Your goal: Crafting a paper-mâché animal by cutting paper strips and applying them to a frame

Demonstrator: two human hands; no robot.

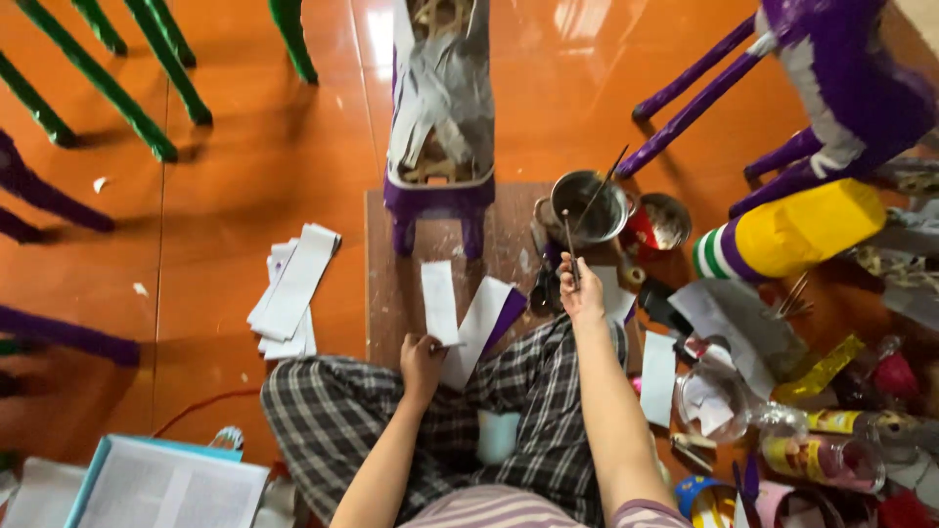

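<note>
Two bare hands at work over a lap in checked trousers, seen from above. Left hand (423,360) pinches the lower end of a narrow white paper strip (439,301) between thumb and fingertips; the strip stands upright off the hand, over a brown board (381,293) laid on the orange tiled floor (245,166). Right hand (581,291) has its fingers closed around the handle of a thin brush (569,240), whose tip reaches up to the rim of a round metal pot (589,205); whether the bristles touch the contents cannot be told. A second stick leans in the same pot.

Progress, judged from the lie of things: the purple-legged paper animal frame (440,127) just beyond the board wears grey and white strips over its back, but bare framework shows at the near end, so the covering looks partly done. The held strip looks dry and unpasted. A stack of white paper strips (290,293) lies well to the left, unused, and a wider white-and-purple piece (484,328) rests on the knee.

Right side: a yellow cylinder with purple and green bands (792,235), scraps and jars, crowded close together.
</note>
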